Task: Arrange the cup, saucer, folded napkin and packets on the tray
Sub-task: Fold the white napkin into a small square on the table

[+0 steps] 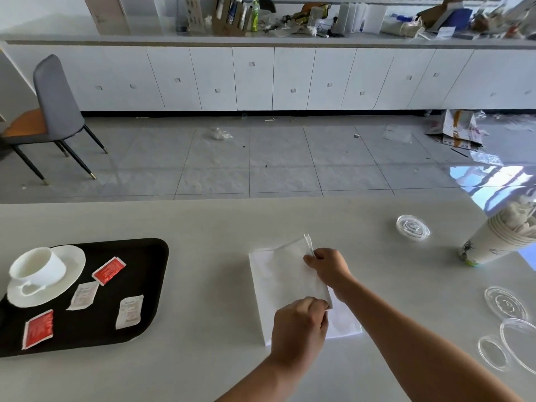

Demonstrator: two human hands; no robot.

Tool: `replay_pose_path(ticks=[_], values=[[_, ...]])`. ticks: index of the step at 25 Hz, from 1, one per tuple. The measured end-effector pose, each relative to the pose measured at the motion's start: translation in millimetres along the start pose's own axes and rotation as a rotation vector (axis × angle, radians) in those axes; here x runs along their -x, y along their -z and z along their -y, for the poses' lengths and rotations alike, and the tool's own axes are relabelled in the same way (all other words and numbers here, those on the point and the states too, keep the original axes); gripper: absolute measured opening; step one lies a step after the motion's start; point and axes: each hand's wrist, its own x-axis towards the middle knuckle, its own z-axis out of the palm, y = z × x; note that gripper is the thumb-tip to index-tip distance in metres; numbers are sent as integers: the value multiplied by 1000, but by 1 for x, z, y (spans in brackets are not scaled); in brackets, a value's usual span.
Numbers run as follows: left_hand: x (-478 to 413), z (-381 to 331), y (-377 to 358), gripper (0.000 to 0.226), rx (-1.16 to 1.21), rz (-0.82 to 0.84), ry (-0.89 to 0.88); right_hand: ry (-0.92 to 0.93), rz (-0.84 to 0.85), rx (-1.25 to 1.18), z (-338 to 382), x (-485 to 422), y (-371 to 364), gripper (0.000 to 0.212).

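Observation:
A white napkin [278, 281] lies partly folded on the table's middle. My right hand [327, 268] pinches its far right corner, and my left hand [300, 329] pinches its near right edge, lifting a flap over. At the left sits a black tray [150, 285]. On it stand a white cup [37, 266] on a white saucer [69, 262]. Two red packets [108, 269] [38, 329] and two white packets [84, 295] [130, 311] lie on the tray.
A stack of paper cups [499, 242] stands at the right edge. Clear plastic lids [412, 227] [506, 303] [519, 343] lie near it. A grey chair [55, 105] and white cabinets stand beyond the table.

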Motion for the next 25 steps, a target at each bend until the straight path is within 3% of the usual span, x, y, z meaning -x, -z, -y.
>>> replay_pose_path(ticks=[10,16,20,25], values=[[-5,-21,-56,14,-146,294,-32,-21,-150,114,-58,-15,38,24],[-7,-25,-67,13,-153,348,-69,23,-169,168,-67,-18,35,11],[-4,-14,-65,8,-55,276,-53,100,-233,234,-69,-18,32,31],[6,49,-46,52,-251,190,32,366,-318,441,-95,14,27,50]])
